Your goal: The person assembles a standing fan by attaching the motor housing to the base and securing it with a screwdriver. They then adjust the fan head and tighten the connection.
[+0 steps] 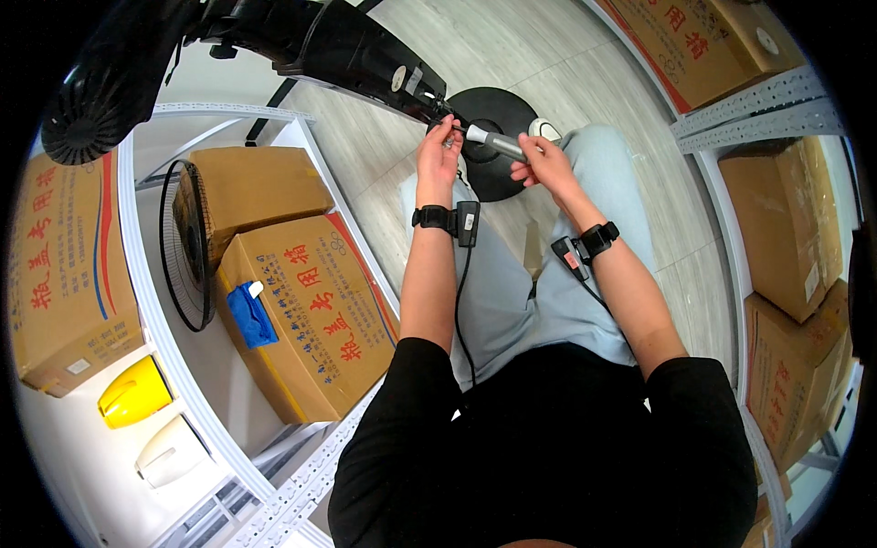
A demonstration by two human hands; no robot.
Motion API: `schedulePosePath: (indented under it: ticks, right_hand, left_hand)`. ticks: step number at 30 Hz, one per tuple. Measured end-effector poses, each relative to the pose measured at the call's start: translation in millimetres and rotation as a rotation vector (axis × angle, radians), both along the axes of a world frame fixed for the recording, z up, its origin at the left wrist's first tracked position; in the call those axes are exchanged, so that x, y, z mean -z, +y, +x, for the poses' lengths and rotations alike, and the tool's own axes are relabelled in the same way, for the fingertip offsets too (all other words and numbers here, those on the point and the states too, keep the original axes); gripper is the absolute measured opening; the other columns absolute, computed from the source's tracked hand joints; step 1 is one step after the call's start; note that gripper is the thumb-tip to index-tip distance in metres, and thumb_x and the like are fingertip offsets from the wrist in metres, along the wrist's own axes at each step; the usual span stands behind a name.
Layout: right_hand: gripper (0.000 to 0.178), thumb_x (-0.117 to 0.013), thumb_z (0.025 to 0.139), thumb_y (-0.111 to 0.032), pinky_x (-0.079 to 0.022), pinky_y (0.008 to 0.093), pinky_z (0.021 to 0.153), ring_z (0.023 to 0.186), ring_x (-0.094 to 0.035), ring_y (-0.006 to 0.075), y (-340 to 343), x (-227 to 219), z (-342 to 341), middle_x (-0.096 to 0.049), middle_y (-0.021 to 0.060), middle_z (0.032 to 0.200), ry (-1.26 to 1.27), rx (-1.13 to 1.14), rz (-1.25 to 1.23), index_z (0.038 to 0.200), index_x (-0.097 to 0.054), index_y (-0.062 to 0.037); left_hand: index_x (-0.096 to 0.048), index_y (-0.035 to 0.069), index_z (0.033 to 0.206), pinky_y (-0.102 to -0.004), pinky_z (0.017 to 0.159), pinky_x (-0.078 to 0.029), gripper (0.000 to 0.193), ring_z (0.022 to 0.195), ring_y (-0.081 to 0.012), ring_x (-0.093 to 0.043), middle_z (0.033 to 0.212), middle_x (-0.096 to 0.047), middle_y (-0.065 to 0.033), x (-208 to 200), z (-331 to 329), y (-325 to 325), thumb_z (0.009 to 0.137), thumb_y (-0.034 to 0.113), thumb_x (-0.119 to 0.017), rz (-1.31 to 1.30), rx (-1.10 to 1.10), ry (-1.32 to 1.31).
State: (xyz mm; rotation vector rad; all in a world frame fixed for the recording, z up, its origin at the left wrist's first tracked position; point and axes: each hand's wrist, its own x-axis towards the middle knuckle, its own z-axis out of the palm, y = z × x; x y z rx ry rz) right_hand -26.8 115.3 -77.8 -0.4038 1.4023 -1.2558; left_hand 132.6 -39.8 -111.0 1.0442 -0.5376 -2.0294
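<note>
My right hand (546,169) is closed round the grey handle of a screwdriver (498,142), whose tip points left at a black stand fan's column (365,64). Beside that tip, my left hand (438,155) is closed in a pinch against the lower end of the column; what its fingers hold is too small to make out. The column slants from the upper left toward a round black base (498,178) on the floor. At its far left end sits the ribbed black motor housing (87,123), without a grille on it.
A round wire fan grille (187,247) leans against cardboard boxes (315,315) on the left shelf. A blue cloth-like piece (251,315) lies on one box. Yellow (134,393) and white (174,452) plastic pieces are nearby. More boxes (786,228) fill the right rack.
</note>
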Motion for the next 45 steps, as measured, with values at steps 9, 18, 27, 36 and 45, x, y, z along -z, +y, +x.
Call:
schedulePosePath:
  ticks: [9,18,27,36,45]
  right_hand:
    - [0.042,-0.053,0.094,-0.041,-0.051,0.0228,0.053,0.065,-0.065,0.0131,1,22,7,-0.067,0.0096,0.082,0.292,0.049,-0.213,0.109,-0.056,-0.0019]
    - [0.036,-0.066,0.088,-0.029,-0.051,0.0225,0.053,0.067,-0.065,0.0114,1,10,2,-0.067,0.0090,0.087,0.270,-0.008,-0.082,0.111,-0.057,-0.0021]
    - [0.040,-0.068,0.086,-0.030,-0.051,0.0219,0.054,0.069,-0.065,0.0098,2,9,-2,-0.066,0.0068,0.086,0.054,-0.008,0.013,0.112,-0.058,-0.0011]
    - [0.045,-0.070,0.081,-0.036,-0.051,0.0257,0.056,0.068,-0.064,0.0102,1,13,4,-0.067,0.0066,0.085,0.334,-0.100,-0.057,0.116,-0.060,-0.0097]
    - [0.049,-0.070,0.079,-0.044,-0.051,0.0263,0.063,0.070,-0.066,0.0114,4,24,-4,-0.069,0.0071,0.083,0.507,-0.185,-0.018,0.116,-0.063,-0.0116]
  left_hand:
    - [-0.060,-0.005,0.104,-0.0245,0.073,-0.049,0.020,0.079,-0.0142,-0.055,0.090,-0.062,-0.0098,-5,-8,3,0.089,0.008,-0.062,0.000,0.013,-0.001]
    - [-0.058,-0.005,0.106,-0.0241,0.072,-0.048,0.021,0.078,-0.0138,-0.055,0.090,-0.061,-0.0096,-8,-8,3,0.090,0.009,-0.062,0.006,0.019,0.012]
    - [-0.060,-0.004,0.105,-0.0280,0.074,-0.051,0.020,0.086,-0.0183,-0.061,0.094,-0.063,-0.0106,2,0,-3,0.087,0.005,-0.064,0.039,-0.002,0.026]
    - [-0.060,-0.004,0.106,-0.0275,0.075,-0.052,0.020,0.087,-0.0185,-0.061,0.095,-0.063,-0.0117,1,1,-2,0.088,0.005,-0.063,0.033,0.012,0.005]
    - [-0.058,-0.007,0.107,-0.0298,0.082,-0.051,0.020,0.089,-0.0198,-0.059,0.098,-0.063,-0.0159,-19,0,9,0.090,0.004,-0.057,0.064,0.167,-0.030]
